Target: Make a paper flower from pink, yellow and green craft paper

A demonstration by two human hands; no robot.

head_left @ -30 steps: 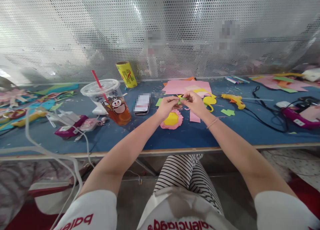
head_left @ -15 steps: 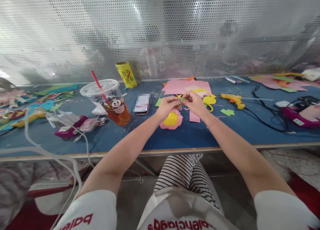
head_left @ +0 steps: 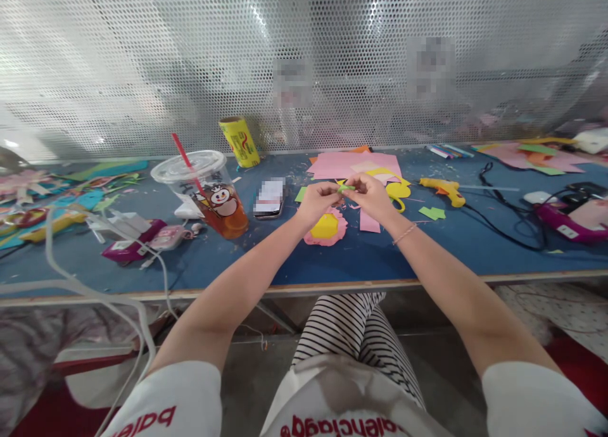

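Note:
Between the fingertips of both hands is a small green paper piece (head_left: 346, 188). My left hand (head_left: 319, 202) pinches its left end, and my right hand (head_left: 371, 196) is closed on the right end. Just under my left hand lies a pink paper shape with a frilled edge and a yellow centre (head_left: 325, 228), partly covered by the fingers. A pink paper strip (head_left: 369, 221) rests below my right hand. Yellow-handled scissors (head_left: 398, 202) show beside that hand, their blades hidden.
A lidded drink cup (head_left: 223, 199) with a red straw stands left, near a phone (head_left: 269, 197) and a yellow tube (head_left: 240, 142). Right are a yellow glue gun (head_left: 444, 190) with a black cord and green scraps (head_left: 432, 213). Pink sheets (head_left: 342, 164) lie behind the hands.
The green paper piece shows more plainly between my fingertips, as though turned slightly. Both hands stay in nearly the same place.

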